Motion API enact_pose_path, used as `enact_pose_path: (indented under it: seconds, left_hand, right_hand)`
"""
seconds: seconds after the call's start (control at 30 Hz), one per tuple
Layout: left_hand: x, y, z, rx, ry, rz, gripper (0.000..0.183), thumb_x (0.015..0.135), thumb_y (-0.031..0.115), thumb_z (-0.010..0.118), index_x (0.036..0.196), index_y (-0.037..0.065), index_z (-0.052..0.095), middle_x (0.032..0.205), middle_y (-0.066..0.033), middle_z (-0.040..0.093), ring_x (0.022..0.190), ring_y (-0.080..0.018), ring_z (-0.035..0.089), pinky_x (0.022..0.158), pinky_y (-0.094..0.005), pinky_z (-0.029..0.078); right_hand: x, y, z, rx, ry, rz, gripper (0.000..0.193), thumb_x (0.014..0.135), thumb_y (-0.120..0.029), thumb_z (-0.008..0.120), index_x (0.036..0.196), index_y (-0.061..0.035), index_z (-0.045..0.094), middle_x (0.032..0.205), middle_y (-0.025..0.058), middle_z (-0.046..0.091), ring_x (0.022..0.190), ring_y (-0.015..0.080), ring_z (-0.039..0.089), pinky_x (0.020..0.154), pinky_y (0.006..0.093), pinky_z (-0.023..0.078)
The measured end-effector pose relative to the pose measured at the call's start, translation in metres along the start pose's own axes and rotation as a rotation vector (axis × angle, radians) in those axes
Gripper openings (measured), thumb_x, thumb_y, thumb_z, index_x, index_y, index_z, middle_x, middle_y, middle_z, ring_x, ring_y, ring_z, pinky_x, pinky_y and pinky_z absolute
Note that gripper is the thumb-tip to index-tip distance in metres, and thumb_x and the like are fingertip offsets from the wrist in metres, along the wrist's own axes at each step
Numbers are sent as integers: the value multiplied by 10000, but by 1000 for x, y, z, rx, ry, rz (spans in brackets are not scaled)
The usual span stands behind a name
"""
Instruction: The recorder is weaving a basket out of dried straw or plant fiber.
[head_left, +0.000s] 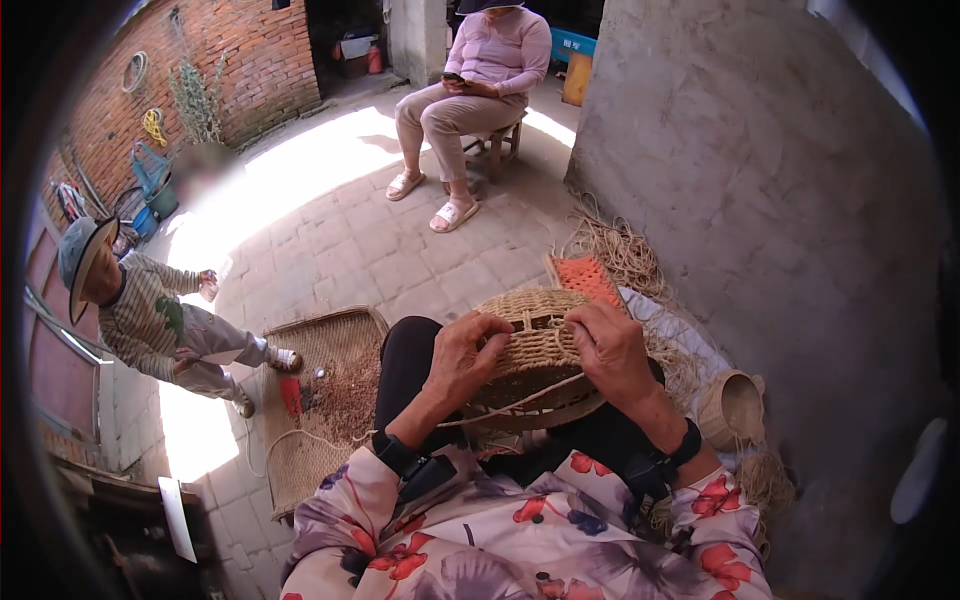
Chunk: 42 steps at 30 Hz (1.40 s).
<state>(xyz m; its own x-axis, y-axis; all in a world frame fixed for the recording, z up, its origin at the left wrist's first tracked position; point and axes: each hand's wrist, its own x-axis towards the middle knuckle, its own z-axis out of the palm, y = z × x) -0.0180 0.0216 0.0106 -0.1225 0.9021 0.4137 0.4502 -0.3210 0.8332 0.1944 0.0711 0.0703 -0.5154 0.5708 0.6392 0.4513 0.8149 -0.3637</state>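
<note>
A tan woven basket [540, 365] rests on its side in my lap, with a gap in the weave showing between my hands. My left hand [462, 358] is closed on the basket's left side, thumb and fingers near the gap. On the other side, my right hand [615, 355] pinches at the gap, seemingly on a strand; the fingertips partly hide it. A pale straw cord [515, 407] runs from beside my right hand across the basket's lower front, then leftward past my left wrist. Both wrists wear dark bands.
A flat wicker tray [330, 335] with brown bits lies at left; a small child [150, 310] steps at its edge. Ahead, a seated person [480, 80] holds a phone. At right are loose cord [620, 245], a small woven basket [730, 410] and a grey wall [760, 180].
</note>
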Motion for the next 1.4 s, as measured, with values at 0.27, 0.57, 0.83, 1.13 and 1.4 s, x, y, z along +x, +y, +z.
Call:
enact_pose_path:
  seconds: [0.27, 0.57, 0.83, 1.13, 1.4]
  left_hand:
    - [5, -1, 12, 261, -4, 60, 153, 860, 176, 627, 892, 48, 702, 849, -159, 620, 818, -357, 637, 719, -433, 506]
    - [0, -10, 29, 236, 62, 108, 147, 836, 146, 602, 881, 30, 680, 839, -176, 566, 799, -364, 605, 725, -457, 476]
    - [-6, -11, 32, 166, 168, 173, 106, 833, 103, 601, 859, 8, 640, 795, -168, 523, 753, -371, 589, 666, -458, 472]
    - [-7, -14, 24, 90, 19, 224, 118, 804, 95, 599, 840, 6, 668, 797, -189, 607, 777, -379, 620, 678, -451, 488]
    - [0, -3, 18, 389, -252, 372, 126, 682, 107, 647, 686, -19, 651, 649, -214, 618, 650, -403, 638, 594, -474, 507]
  right_hand:
    - [19, 10, 42, -214, -319, -129, 44, 815, -33, 570, 856, -18, 572, 872, 168, 565, 766, 381, 633, 665, 462, 517]
    - [22, 0, 55, -204, -290, 40, 54, 810, -17, 573, 862, -21, 557, 738, 207, 617, 750, 405, 634, 649, 494, 489]
    - [11, 11, 66, 291, -253, 333, 132, 860, -50, 590, 985, -22, 559, 727, 121, 627, 601, 240, 627, 545, 380, 507]
    - [-16, -24, 48, 950, -163, 980, 180, 908, -120, 572, 1070, -60, 520, 642, -13, 504, 410, 61, 425, 332, 216, 355]
    - [-38, -34, 43, 1032, -61, 1067, 220, 909, -117, 565, 1117, -79, 501, 631, -30, 477, 465, 58, 450, 414, 200, 374]
